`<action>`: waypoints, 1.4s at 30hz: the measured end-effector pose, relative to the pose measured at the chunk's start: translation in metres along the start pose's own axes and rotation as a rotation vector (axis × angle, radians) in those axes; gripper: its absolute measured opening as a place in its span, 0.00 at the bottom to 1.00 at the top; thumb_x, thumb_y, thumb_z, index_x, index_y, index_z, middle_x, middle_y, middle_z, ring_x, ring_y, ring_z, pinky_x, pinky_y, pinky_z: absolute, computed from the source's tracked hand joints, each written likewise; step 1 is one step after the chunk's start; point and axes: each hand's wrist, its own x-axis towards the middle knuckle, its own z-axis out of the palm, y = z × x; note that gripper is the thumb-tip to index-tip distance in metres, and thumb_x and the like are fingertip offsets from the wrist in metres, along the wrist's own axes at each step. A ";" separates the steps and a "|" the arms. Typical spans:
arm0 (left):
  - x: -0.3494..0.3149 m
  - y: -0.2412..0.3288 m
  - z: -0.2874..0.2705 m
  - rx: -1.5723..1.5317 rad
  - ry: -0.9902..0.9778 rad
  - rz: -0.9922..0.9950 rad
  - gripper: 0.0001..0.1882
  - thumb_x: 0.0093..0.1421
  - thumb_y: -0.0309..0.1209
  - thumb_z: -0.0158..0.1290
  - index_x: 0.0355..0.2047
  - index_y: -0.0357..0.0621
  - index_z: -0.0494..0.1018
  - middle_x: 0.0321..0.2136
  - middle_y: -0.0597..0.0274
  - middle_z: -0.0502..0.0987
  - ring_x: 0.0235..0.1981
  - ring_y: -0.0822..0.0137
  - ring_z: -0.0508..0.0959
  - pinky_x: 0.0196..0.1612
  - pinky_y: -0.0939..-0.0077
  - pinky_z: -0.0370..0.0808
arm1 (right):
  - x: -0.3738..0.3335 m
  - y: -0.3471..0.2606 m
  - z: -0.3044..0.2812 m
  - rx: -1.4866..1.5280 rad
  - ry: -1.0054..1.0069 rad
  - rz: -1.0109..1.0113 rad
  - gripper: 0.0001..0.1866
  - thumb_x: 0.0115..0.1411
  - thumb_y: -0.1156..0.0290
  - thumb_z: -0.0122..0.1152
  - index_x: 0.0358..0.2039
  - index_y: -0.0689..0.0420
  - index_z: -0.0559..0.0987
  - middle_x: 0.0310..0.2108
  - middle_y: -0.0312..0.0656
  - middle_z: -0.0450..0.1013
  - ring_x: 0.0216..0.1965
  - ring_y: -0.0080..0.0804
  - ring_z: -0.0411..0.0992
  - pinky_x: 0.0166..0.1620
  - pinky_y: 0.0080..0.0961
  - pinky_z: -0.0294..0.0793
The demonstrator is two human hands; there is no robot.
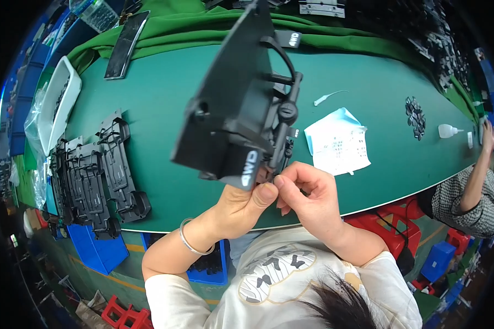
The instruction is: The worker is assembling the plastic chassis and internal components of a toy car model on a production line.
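Observation:
A large black plastic vehicle part with white lettering, a flat panel and round-jointed bars is raised above the green table. My left hand grips its lower end, thumb on top. Close against that thumb, my right hand is closed in a pinch at the part's lower edge; what lies between its fingertips is too small to make out. Right of the raised part lies a printed white sheet on light blue material, with a small white nozzle-like piece beyond it.
Several similar black parts stand at the table's left, beside a white tray. A dark flat slab lies behind. To the right are small black pieces, a white squeeze bottle and another person's hand. Green cloth lines the back.

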 end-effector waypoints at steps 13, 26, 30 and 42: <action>0.005 -0.002 0.000 0.071 -0.117 -0.231 0.27 0.58 0.42 0.36 0.54 0.45 0.48 0.57 0.57 0.38 0.51 0.56 0.48 0.44 0.74 0.63 | -0.001 0.007 -0.006 -0.008 0.062 -0.045 0.07 0.54 0.74 0.48 0.19 0.60 0.68 0.16 0.33 0.65 0.16 0.15 0.63 0.19 0.10 0.63; 0.007 -0.008 -0.002 0.094 -0.068 0.019 0.19 0.59 0.36 0.37 0.49 0.46 0.51 0.29 0.66 0.63 0.24 0.76 0.65 0.26 0.82 0.67 | 0.001 0.007 -0.004 -0.001 0.032 -0.006 0.08 0.53 0.71 0.50 0.21 0.62 0.69 0.19 0.34 0.68 0.18 0.16 0.64 0.19 0.12 0.63; 0.008 -0.008 0.000 0.067 -0.053 0.056 0.19 0.59 0.36 0.37 0.49 0.46 0.52 0.29 0.65 0.63 0.25 0.76 0.66 0.27 0.81 0.68 | 0.000 0.008 -0.008 -0.006 -0.005 0.003 0.09 0.54 0.70 0.49 0.23 0.62 0.69 0.20 0.35 0.68 0.19 0.16 0.64 0.21 0.13 0.64; 0.006 -0.010 -0.002 0.007 0.105 0.041 0.21 0.59 0.35 0.37 0.51 0.44 0.49 0.46 0.63 0.60 0.47 0.72 0.59 0.49 0.76 0.56 | -0.002 0.000 -0.020 -0.063 -0.108 -0.044 0.11 0.55 0.66 0.48 0.25 0.62 0.69 0.22 0.36 0.67 0.22 0.18 0.65 0.25 0.15 0.66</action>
